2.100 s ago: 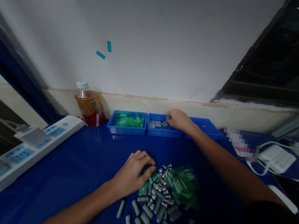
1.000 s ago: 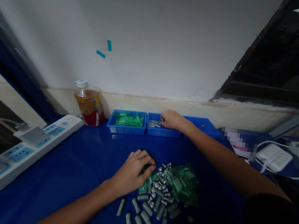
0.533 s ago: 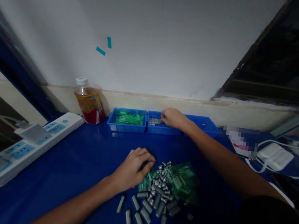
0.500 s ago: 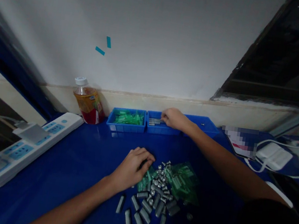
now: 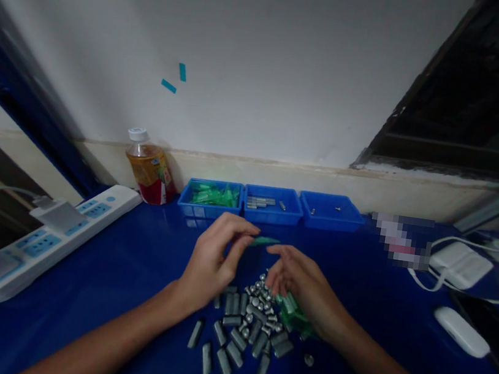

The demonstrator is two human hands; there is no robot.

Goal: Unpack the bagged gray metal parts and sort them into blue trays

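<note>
My left hand is above the near pile, its thumb and fingertips pinched on a small green plastic bag. My right hand hovers over the pile's right side, index finger stretched towards the bag's right end and the other fingers loosely bent; whether it touches the bag is unclear. Below the hands lie several grey metal bars and shiny round-headed metal pieces. Part of a heap of green bags shows under my right wrist.
Along the wall stand three blue trays: one with green bags, one with short metal rods, one with a few small pieces. A drink bottle and power strip are left; a white charger and white case right.
My right hand has come back from the middle tray to the pile. My left hand has risen slightly, now with a green bag in its fingertips. Green bags left of the pile are gone from there.
</note>
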